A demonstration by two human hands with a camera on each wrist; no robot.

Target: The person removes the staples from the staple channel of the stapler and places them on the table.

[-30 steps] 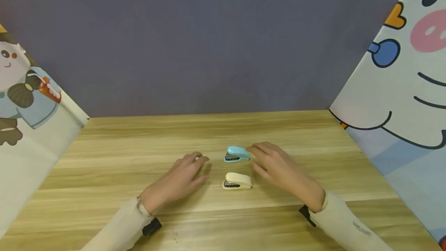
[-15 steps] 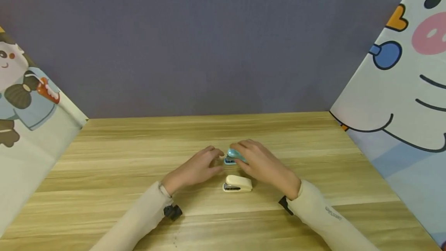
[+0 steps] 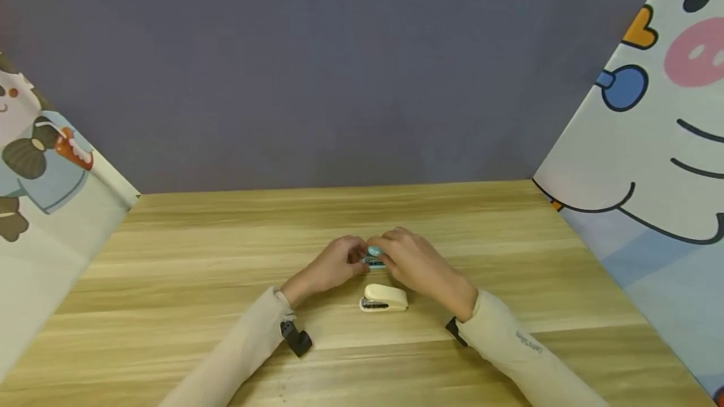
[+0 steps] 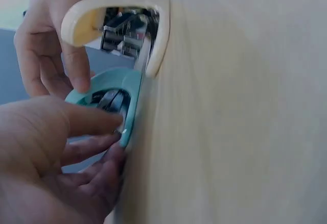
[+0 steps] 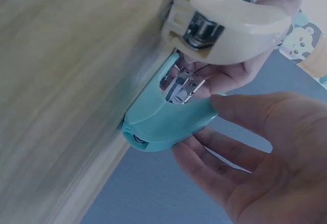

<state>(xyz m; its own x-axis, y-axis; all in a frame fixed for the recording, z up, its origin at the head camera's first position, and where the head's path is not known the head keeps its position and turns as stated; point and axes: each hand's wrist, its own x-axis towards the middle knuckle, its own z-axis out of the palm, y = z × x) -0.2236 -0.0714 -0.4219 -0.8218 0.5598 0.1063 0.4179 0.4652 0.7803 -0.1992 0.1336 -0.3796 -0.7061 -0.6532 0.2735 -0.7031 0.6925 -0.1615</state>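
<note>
A small teal stapler (image 3: 375, 250) sits on the wooden table, largely covered by both hands in the head view. My right hand (image 3: 418, 265) holds its upper cover, thumb on one side and fingers on the other, as the right wrist view shows. At the front end, my left hand (image 3: 334, 264) pinches the base between thumb and fingers (image 4: 102, 119). The cover stands raised from the base, with the metal staple channel (image 5: 181, 87) visible between them. Nearer to me lies a cream stapler (image 3: 386, 298), touched by neither hand.
The wooden table (image 3: 226, 237) runs back to a grey panel (image 3: 339, 80). White panels with cartoon prints flank it at left and right. Black wrist cameras (image 3: 296, 338) hang under the sleeves.
Both hands have moved inward to the teal stapler. The right hand has taken hold of its cover, which now stands higher, and the left hand has come onto its front end.
</note>
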